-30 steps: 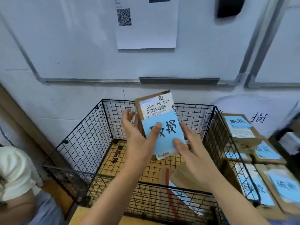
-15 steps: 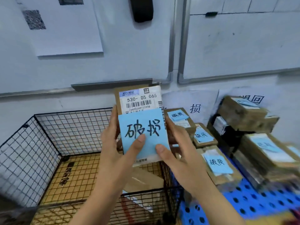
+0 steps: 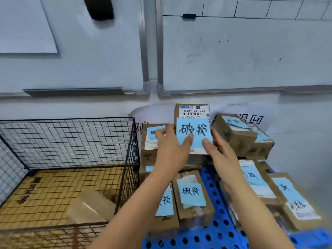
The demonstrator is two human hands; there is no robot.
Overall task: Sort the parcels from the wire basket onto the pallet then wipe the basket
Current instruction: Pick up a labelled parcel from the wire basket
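parcel [image 3: 195, 123] with blue note, carried from above wire basket [image 3: 71, 141] to over rear stack on blue pallet [image 3: 215, 236]. left hand [image 3: 170, 151] and right hand [image 3: 222, 155] grasp its sides, thumbs on note. set-down judged next; brown box [image 3: 91, 207] lies in basket.

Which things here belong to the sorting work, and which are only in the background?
Job: held parcel, gripped by left hand and right hand; wire basket; brown parcel lying in it; blue pallet; sorted parcels on it.
Background: whiteboards; paper sheet; black object on the wall.
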